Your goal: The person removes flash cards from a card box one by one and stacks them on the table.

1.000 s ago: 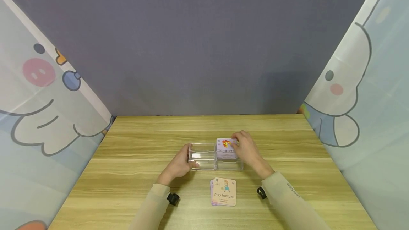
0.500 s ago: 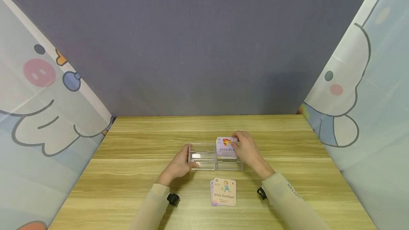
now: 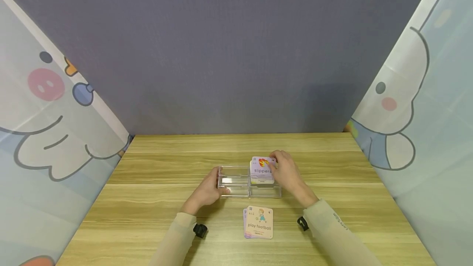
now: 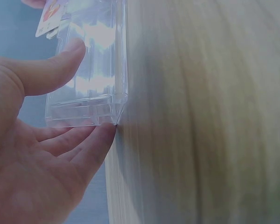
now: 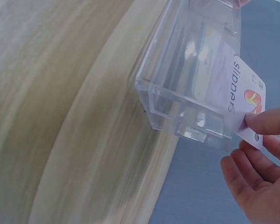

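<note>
A clear plastic box (image 3: 234, 185) with several compartments in two columns lies on the table. My left hand (image 3: 206, 189) grips its left end, thumb on the near side and fingers around the end, as the left wrist view shows (image 4: 42, 144). In the back right compartment stands a "slippers" card (image 3: 262, 170), sticking up above the rim. My right hand (image 3: 289, 174) pinches this card by its upper right corner, between thumb and fingers in the right wrist view (image 5: 266, 158). Another card's edge shows just behind it.
In front of the box a "play football" card (image 3: 260, 222) lies face up over a purple-edged card (image 3: 245, 221). The wooden table (image 3: 155, 200) meets a grey partition (image 3: 236, 73) at the back; printed curtains hang at both sides.
The slippers card has risen a little and shifted slightly right in my right hand's pinch, baring more of the card edge behind it. My left hand and the box have stayed put.
</note>
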Demonstrator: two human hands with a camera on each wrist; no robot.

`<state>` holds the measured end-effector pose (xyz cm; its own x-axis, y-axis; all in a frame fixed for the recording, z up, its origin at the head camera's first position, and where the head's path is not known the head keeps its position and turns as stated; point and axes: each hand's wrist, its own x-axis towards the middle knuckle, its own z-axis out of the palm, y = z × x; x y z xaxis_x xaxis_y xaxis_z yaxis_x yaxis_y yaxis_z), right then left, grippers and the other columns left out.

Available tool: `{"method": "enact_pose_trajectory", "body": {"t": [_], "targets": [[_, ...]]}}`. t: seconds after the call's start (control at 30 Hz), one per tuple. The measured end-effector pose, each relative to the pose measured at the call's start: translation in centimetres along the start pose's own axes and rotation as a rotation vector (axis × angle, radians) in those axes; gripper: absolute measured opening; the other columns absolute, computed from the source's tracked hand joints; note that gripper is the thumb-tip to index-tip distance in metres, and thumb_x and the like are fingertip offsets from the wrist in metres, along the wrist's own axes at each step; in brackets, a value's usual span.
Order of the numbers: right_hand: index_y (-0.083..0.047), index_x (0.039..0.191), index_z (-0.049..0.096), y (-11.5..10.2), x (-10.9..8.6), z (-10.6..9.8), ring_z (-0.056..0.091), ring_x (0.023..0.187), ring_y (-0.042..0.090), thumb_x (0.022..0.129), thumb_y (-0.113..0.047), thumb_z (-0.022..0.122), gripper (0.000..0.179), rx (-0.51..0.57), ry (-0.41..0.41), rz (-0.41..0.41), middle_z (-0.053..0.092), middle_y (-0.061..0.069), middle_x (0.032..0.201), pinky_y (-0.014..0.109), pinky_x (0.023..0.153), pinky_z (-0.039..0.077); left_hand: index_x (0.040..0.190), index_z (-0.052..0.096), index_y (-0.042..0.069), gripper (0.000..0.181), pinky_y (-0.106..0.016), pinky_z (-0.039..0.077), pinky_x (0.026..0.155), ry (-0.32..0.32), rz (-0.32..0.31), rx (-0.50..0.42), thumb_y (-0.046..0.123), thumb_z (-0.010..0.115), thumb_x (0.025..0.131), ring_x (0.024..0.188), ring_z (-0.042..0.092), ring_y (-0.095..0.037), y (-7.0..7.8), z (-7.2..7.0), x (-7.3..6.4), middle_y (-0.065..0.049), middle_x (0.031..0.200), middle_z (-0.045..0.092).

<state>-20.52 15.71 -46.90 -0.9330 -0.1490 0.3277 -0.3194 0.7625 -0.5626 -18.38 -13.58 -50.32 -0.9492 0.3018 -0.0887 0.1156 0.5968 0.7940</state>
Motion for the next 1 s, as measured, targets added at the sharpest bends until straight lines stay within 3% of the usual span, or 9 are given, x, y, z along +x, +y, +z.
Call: {"method": "enact_pose_trajectory", "body": {"t": [0.23, 0.73, 1.0], "targets": [[0.001, 0.112, 0.066, -0.26, -0.06, -0.29, 0.061, 0.097, 0.029, 0.089, -0.001, 0.075, 0.025, 0.031, 0.047, -0.030, 0.065, 0.013, 0.103, 0.044, 0.080, 0.057, 0.155, 0.027, -0.004, 0.086, -0.054, 0.045, 0.108, -0.002, -0.002, 0.009, 0.021, 0.079, 0.091, 0.128, 0.053, -0.039, 0.07, -0.01, 0.02, -0.021, 0.141, 0.051], [0.000, 0.113, 0.064, -0.66, -0.24, -0.44, 0.053, 0.078, 0.018, 0.091, 0.002, 0.070, 0.023, 0.046, 0.096, -0.052, 0.058, 0.009, 0.096, 0.028, 0.060, 0.048, 0.154, 0.028, -0.004, 0.085, -0.053, 0.047, 0.106, -0.002, 0.001, 0.014, 0.021, 0.079, 0.090, 0.127, 0.054, -0.038, 0.01, 0.05, 0.12, -0.019, 0.140, 0.052], [0.002, 0.114, 0.064, -0.67, -0.15, -0.33, 0.058, 0.082, 0.022, 0.091, 0.005, 0.068, 0.024, 0.064, 0.117, -0.069, 0.059, 0.012, 0.101, 0.031, 0.065, 0.053, 0.154, 0.028, -0.003, 0.085, -0.053, 0.046, 0.107, -0.001, -0.002, 0.016, 0.021, 0.079, 0.091, 0.128, 0.053, -0.039, 0.04, 0.06, 0.06, -0.020, 0.142, 0.051]]}}
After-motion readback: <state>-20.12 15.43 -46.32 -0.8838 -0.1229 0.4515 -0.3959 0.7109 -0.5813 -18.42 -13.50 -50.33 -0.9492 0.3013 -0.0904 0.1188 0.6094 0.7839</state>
